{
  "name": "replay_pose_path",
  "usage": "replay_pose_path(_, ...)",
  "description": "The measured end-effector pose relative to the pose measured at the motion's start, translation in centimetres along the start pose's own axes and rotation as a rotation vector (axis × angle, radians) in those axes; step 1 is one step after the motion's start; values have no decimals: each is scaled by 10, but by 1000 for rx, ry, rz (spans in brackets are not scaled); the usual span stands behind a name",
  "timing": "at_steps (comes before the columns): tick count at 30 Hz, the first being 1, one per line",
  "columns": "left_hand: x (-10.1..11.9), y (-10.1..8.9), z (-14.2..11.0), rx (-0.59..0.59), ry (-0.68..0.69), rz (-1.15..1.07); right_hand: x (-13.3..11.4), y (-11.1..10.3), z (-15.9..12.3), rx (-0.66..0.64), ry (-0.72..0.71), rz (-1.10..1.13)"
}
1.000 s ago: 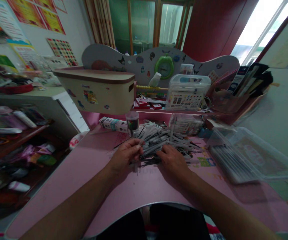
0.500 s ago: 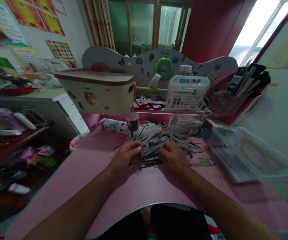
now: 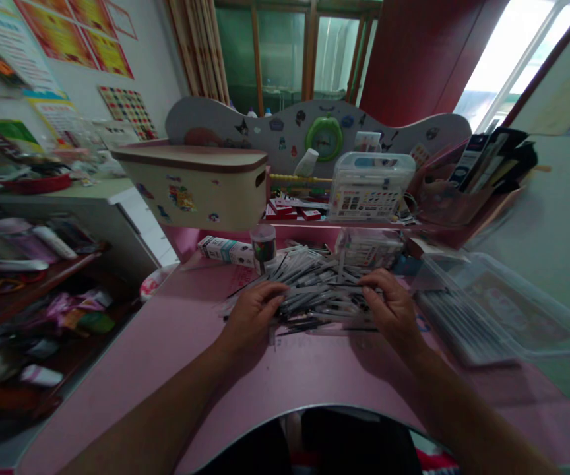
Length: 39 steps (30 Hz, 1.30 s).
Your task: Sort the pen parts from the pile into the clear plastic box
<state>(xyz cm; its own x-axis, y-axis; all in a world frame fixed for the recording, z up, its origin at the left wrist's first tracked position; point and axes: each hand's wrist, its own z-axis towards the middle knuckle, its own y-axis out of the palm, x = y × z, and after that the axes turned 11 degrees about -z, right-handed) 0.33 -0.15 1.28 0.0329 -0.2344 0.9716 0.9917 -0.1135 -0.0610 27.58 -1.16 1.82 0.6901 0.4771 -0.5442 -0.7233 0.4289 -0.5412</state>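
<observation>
Worktop [image 3: 166, 356], pink, carries a loose heap of grey pens [image 3: 315, 290], their long axes running mostly crosswise, between both hands and about equally near each. Left grip [image 3: 254, 318], fingers curled, presses the heap's left edge. Right grip [image 3: 392, 305], arched, rests on its right end. Whether either holds any, I cannot tell.

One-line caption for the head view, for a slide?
Head view: left hand and right hand on a heap of slim grey pens on a pink desk, clear plastic box alongside.
</observation>
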Motion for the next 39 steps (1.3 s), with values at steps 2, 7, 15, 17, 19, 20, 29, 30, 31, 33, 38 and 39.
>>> replay_pose_path(2, -1, -1, 0, -9, 31, 48, -1, -1, 1, 7, -3, -10)
replay_pose_path(7, -1, -2, 1, -25, 53, 82, 0, -1, 0, 12, -1, -34)
replay_pose_path(15, -1, -2, 1, -18, 39, 101, 2, -1, 0, 12, 4, -79)
replay_pose_path(17, -1, -1, 1, -11, 45, 104, 3, -1, 0, 19, 6, -87)
replay_pose_path(19, -2, -1, 0, -12, 50, 110, 4, -1, 0, 23, 9, -95)
replay_pose_path(20, -3, -2, 0, -16, 55, 117, 5, 0, 0, 23, 8, -100)
replay_pose_path(29, -11, -5, 0, -159, 180, 397, 3, 4, 1, -36, -87, -147)
replay_pose_path(30, -11, -5, -1, -176, 197, 421, 2, 4, 0, -40, -104, -146)
replay_pose_path(31, -10, -4, -2, -191, 208, 436, 0, 5, 0, -51, -122, -137)
replay_pose_path(33, -8, -2, -5, -219, 217, 435, -4, 7, -3, -98, -150, -83)
replay_pose_path(38, 1, 3, -8, -235, 115, 291, -15, 13, -15, -183, -59, 310)
replay_pose_path(39, 2, 4, -8, -218, 72, 228, -15, 13, -16, -156, -32, 378)
